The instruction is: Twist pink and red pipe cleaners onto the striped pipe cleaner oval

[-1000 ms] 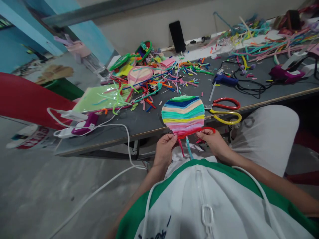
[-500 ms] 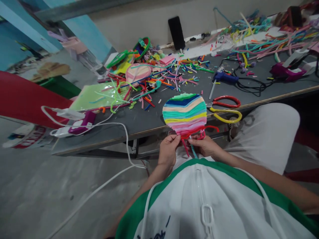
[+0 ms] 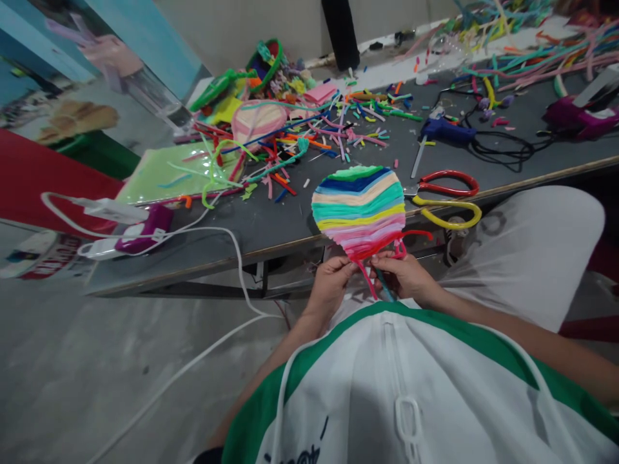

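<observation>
A round striped piece (image 3: 360,206) made of colored fuzzy strips, green and blue at the top, pink and red at the bottom, is held up at the bench's front edge. My left hand (image 3: 336,277) pinches its lower edge beside a hanging red strip (image 3: 367,280). My right hand (image 3: 403,274) is closed at the red and pink strips just right of that, with a teal strip (image 3: 385,285) hanging by its fingers. Red-and-yellow-handled scissors (image 3: 447,200) lie right of the round piece, their handles over the edge.
On the grey bench (image 3: 271,225) are cut strip pieces, a blue glue gun (image 3: 447,131), a green plastic packet (image 3: 169,173) and a purple power socket (image 3: 145,231) with white cables. A black phone (image 3: 340,32) leans at the wall. White-trousered knee (image 3: 551,238) at right.
The view has shifted, so the bench items sit slightly higher. My right hand's fingers have drawn closer to my left hand, and the round piece tilts slightly differently.
</observation>
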Motion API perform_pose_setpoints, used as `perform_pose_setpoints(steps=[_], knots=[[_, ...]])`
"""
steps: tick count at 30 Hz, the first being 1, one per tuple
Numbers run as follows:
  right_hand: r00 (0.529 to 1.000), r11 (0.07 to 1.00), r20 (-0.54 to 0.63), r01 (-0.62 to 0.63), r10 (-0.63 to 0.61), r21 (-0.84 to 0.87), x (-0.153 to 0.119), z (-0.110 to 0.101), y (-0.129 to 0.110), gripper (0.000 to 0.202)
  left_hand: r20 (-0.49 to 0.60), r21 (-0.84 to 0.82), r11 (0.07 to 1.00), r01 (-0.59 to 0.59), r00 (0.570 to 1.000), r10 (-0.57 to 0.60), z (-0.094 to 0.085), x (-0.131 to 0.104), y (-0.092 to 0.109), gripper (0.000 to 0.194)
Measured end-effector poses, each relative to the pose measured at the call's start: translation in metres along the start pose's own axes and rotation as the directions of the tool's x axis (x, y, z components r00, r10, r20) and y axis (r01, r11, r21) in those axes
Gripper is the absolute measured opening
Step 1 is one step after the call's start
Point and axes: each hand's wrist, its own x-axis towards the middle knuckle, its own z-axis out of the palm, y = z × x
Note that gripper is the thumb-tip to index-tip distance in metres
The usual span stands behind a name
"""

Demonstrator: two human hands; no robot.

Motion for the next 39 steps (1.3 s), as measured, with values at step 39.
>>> perform_pose_setpoints(steps=[39], knots=[[1.0, 0.999, -0.015, 0.011, -0.01, 0.048, 0.0, 0.003, -0.002, 0.019, -0.052, -0.03, 1.0, -0.009, 0.999, 0.008, 0.008, -0.002, -0.01, 0.02]])
